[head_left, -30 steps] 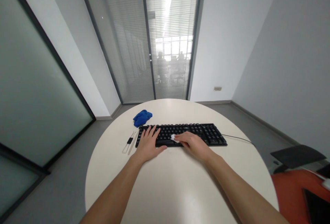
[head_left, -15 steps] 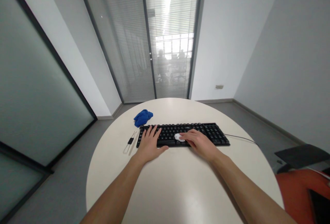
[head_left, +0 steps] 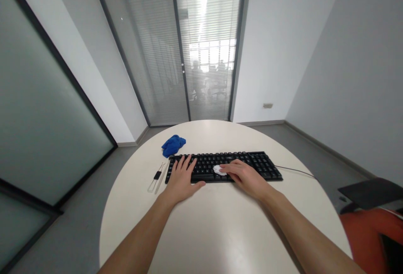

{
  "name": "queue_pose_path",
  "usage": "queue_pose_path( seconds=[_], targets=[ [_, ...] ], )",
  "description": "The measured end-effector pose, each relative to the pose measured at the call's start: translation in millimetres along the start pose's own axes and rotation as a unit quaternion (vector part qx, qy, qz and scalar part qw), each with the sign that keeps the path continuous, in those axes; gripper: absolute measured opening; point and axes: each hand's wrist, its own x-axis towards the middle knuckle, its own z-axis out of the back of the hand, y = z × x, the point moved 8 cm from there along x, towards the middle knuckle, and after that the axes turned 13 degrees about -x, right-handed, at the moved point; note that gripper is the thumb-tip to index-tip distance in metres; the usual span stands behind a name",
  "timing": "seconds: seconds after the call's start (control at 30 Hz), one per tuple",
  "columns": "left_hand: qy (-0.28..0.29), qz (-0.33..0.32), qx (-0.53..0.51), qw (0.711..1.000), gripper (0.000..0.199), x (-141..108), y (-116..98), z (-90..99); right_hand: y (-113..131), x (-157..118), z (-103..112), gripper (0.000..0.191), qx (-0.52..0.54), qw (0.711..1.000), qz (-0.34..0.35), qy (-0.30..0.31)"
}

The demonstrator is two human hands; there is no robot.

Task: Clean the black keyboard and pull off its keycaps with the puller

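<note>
A black keyboard (head_left: 208,164) lies across the round white table. Its left end is under my left hand (head_left: 181,179), which rests flat with the fingers spread over the keys. My right hand (head_left: 244,175) is closed on a small white wad (head_left: 218,169), perhaps cotton or tissue, and presses it onto the keys near the middle of the board. The fingertips partly cover the wad. Left of the keyboard lie a wire keycap puller (head_left: 157,175) with a black middle and a thin pale stick (head_left: 162,178).
A crumpled blue cloth (head_left: 174,145) sits behind the keyboard's left corner. The keyboard's cable (head_left: 297,169) runs right over the edge of the table (head_left: 201,232). At the lower right stands an orange chair (head_left: 362,232). Glass panels with blinds (head_left: 208,89) rise beyond the table.
The view has shifted slightly, so the tabletop things appear a little lower. Both hands keep nearly the same places on the keyboard, and the white wad stays under my right fingers.
</note>
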Motion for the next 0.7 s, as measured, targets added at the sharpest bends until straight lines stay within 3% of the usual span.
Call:
queue_pose_path(
  seconds=[0.7],
  targets=[
    [0.001,-0.005,0.0,1.0,0.089,-1,3,-2.4,7,1,0,0.034,0.015,1.0,-0.002,0.003]
  ],
)
